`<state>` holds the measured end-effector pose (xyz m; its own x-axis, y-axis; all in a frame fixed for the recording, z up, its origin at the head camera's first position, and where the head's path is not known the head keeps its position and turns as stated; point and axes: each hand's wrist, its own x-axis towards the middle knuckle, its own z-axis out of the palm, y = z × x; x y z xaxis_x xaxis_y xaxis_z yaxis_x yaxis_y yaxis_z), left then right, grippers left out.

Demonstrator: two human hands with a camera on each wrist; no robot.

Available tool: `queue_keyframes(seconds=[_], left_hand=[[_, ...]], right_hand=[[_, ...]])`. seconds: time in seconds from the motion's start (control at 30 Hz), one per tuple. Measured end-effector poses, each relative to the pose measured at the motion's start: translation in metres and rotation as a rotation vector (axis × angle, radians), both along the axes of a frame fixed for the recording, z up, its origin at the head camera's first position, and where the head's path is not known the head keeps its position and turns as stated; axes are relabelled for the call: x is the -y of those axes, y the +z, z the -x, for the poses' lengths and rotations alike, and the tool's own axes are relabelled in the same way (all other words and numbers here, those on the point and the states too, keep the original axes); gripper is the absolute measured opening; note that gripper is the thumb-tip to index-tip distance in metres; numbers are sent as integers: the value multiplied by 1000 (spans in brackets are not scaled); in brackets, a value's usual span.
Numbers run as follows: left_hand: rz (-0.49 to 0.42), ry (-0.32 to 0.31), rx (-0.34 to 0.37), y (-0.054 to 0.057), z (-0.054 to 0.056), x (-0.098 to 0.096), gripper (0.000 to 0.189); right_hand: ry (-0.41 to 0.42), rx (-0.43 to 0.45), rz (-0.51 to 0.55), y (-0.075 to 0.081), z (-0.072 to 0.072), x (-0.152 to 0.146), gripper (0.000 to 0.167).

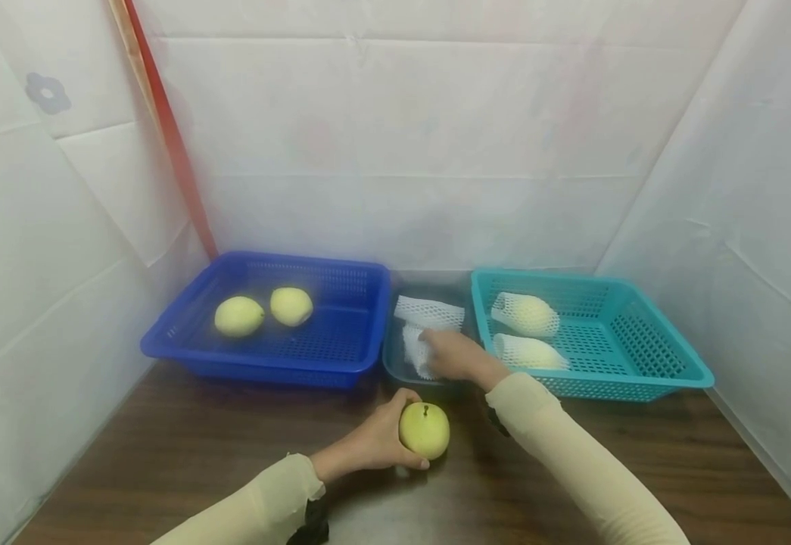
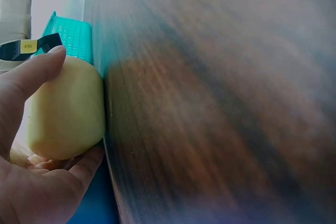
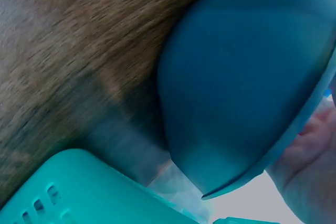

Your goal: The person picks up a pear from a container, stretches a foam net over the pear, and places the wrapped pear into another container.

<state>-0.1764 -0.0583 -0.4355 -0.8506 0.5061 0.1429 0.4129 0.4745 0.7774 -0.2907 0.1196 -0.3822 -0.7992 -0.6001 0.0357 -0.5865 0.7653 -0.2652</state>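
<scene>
My left hand [image 1: 384,435] grips a yellow-green pear [image 1: 425,431] at the tabletop, thumb and fingers around its side and its stem pointing up. In the left wrist view the same pear [image 2: 65,108] sits between thumb and fingers, close against the wood. My right hand [image 1: 453,354] reaches into a small grey-blue tray [image 1: 395,371] and pinches a white foam net sleeve [image 1: 414,352]. Another foam net [image 1: 429,312] lies behind it in the tray. The tray's outer wall [image 3: 241,77] hides most of the right fingers in the right wrist view.
A dark blue basket [image 1: 266,371] on the left holds two bare pears [image 1: 239,316]. On the right, a teal basket [image 1: 667,363] contains two pears in foam nets [image 1: 531,315]. White sheeting [image 1: 402,113] surrounds the wooden table [image 1: 232,431] at the back and sides.
</scene>
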Motion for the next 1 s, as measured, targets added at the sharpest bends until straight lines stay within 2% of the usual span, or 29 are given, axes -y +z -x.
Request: queue_keyframes(seconds=[0.2, 0.4, 0.6, 0.7, 0.83, 0.93, 1.0], left_hand=[[7, -4, -8, 0, 0, 0, 78], [20, -8, -13, 1, -1, 0, 78], [31, -11, -18, 2, 0, 0, 79], [34, -17, -25, 3, 0, 0, 78], [38, -21, -32, 4, 0, 1, 78], [45, -20, -36, 4, -1, 1, 78], [52, -18, -39, 5, -1, 1, 79]], right_hand=[[-49, -138, 128, 8, -2, -2, 47], [-63, -172, 201, 19, -7, -5, 54], [-72, -169, 346, 29, -14, -14, 52], [-82, -139, 415, 38, -21, -19, 51], [-138, -24, 490, 52, -34, -25, 52], [-186, 47, 534, 61, -43, -29, 40], [-188, 78, 566, 67, -48, -31, 29]])
